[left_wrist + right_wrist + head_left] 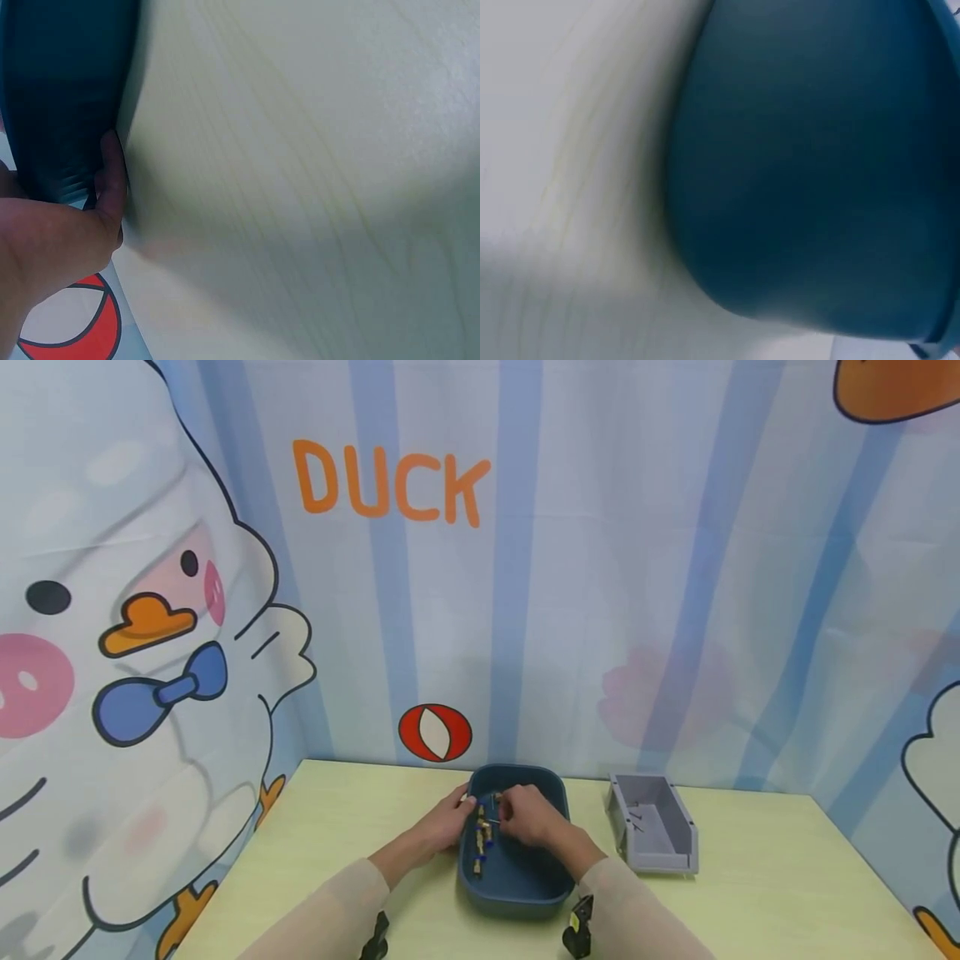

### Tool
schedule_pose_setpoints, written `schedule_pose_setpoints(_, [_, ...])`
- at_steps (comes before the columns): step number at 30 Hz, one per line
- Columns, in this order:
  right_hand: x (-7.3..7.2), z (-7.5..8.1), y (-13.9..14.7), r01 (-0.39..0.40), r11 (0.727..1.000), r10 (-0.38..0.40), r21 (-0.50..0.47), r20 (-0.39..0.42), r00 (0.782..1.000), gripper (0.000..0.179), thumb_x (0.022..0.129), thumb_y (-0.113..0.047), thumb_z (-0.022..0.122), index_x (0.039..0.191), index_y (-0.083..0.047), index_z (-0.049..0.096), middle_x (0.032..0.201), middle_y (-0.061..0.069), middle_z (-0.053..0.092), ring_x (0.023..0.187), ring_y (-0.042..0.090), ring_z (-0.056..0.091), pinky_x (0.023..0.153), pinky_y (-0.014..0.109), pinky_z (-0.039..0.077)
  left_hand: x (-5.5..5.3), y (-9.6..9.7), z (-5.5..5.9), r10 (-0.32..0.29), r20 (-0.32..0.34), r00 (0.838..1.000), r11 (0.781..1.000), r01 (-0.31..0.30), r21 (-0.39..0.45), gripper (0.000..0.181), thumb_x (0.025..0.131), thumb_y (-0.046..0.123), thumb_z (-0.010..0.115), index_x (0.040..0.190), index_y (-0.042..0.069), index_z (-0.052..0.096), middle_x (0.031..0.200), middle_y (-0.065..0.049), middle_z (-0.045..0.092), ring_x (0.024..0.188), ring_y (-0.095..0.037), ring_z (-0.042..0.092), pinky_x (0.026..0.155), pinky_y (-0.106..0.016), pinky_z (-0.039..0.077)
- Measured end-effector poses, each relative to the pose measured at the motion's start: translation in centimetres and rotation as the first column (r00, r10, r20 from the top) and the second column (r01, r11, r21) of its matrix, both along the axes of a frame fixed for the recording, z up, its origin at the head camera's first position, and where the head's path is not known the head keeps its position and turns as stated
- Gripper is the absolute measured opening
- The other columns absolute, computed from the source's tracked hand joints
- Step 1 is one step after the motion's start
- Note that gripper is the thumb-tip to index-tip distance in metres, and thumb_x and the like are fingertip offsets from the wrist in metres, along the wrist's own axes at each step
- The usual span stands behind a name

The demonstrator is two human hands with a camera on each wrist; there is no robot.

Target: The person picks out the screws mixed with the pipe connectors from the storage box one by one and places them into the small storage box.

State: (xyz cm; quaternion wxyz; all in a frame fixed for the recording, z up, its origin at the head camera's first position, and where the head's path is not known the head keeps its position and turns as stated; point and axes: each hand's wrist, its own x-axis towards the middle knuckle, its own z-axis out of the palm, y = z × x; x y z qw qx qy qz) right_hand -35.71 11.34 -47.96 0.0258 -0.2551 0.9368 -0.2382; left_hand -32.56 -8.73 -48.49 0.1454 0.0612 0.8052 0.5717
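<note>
A dark blue plastic basin (521, 906) stands on the table with several brass pipe fittings (480, 843) with blue ends along its left side. My left hand (447, 818) grips the basin's far left rim; in the left wrist view, its fingers (112, 180) lie against the outer wall. My right hand (527, 814) reaches over the basin, fingers curled and tips close together. At those fingertips a small thin metal piece (493, 821) shows, pinched and partly hidden. In the right wrist view the basin's outer wall (802, 172) fills much of the picture, with the hand out of sight.
A grey open-front parts bin (660, 862) stands right of the basin, with a few small screw-like pieces (636, 816) inside. The pale wooden table (765, 877) ends at a printed duck curtain (585, 568) behind.
</note>
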Motion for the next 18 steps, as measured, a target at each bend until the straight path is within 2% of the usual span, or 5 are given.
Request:
schedule_pose_setpoints(5, [0.3,0.7,0.3,-0.063,0.998,0.063,0.012,-0.063,0.996,0.018,0.09,-0.003,0.077,0.079,-0.013,0.067,0.072,-0.005,0.06,0.066,0.011,0.055,0.061,0.029,0.048,-0.1,0.0,-0.3,-0.005,-0.004,1.0,1.0,0.005,0.006,0.055,0.117,0.032,0.038,0.167,0.01,0.03,0.158,-0.024,0.046,0.139,-0.044,0.05,0.114,-0.068,0.039])
schedule_pose_setpoints(9, [0.7,1.2,0.8,-0.104,0.995,0.105,0.01,-0.1,0.989,0.018,0.09,-0.003,0.076,0.079,-0.014,0.067,0.072,-0.007,0.06,0.066,0.01,0.054,0.063,0.029,0.049,-0.1,0.0,-0.3,-0.008,-0.007,1.0,1.0,0.008,0.006,0.055,0.117,0.032,0.038,0.167,0.01,0.031,0.158,-0.024,0.046,0.14,-0.045,0.049,0.116,-0.069,0.036])
schedule_pose_setpoints(18, [1.3,1.7,2.2,-0.144,0.989,0.144,0.017,-0.186,0.972,0.014,0.088,-0.002,0.076,0.081,-0.012,0.07,0.075,-0.008,0.061,0.068,0.006,0.055,0.065,0.029,0.051,0.0,0.0,-0.2,-0.001,0.001,1.0,1.0,0.001,0.023,0.055,0.117,0.03,0.038,0.167,0.01,0.03,0.161,-0.025,0.043,0.146,-0.047,0.043,0.118,-0.069,0.032])
